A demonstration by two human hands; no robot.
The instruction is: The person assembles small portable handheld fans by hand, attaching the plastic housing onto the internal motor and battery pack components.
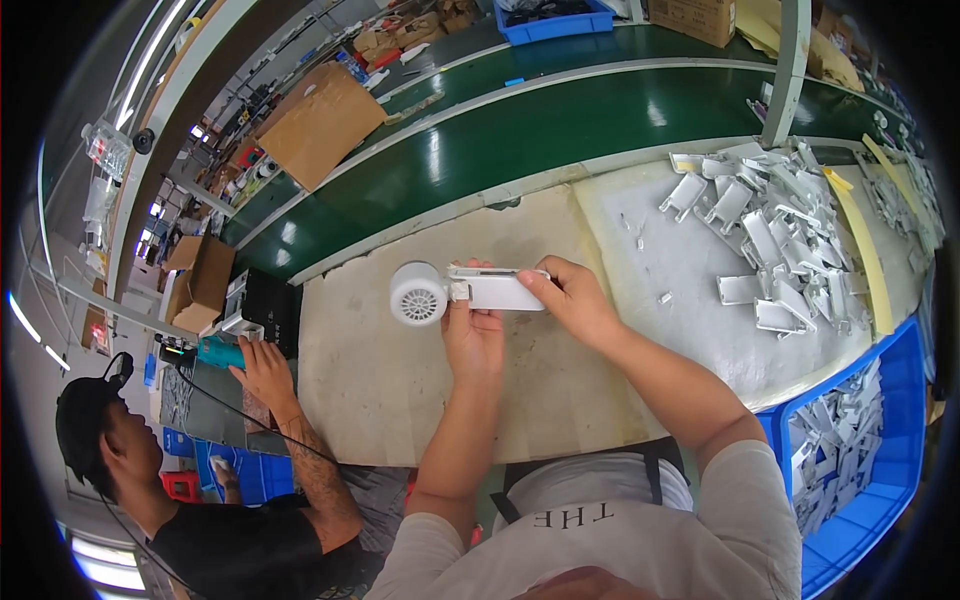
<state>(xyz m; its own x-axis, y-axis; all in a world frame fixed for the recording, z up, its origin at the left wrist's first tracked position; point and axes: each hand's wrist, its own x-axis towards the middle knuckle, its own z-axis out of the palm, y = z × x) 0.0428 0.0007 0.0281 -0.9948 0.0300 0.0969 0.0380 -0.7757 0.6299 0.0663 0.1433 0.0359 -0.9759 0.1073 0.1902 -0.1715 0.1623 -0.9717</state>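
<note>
In front of me, above the worktable, I hold a white handheld fan (418, 294) with a round, vented head and a long flat handle (495, 291). The head points left and the handle runs to the right. My left hand (474, 338) is closed from below around the joint between head and handle. With thumb on top, my right hand (578, 300) grips the handle's right end. A narrow dark slot shows along the handle's far edge. The fingertips under the handle are partly hidden.
Loose white plastic housings (765, 235) lie heaped on the right of the table. A blue bin (905, 430) of similar parts stands at lower right. Beyond runs a green conveyor (520, 130) with a cardboard box (320, 125). At left, a co-worker's hand (265, 375) holds a teal electric screwdriver (219, 352).
</note>
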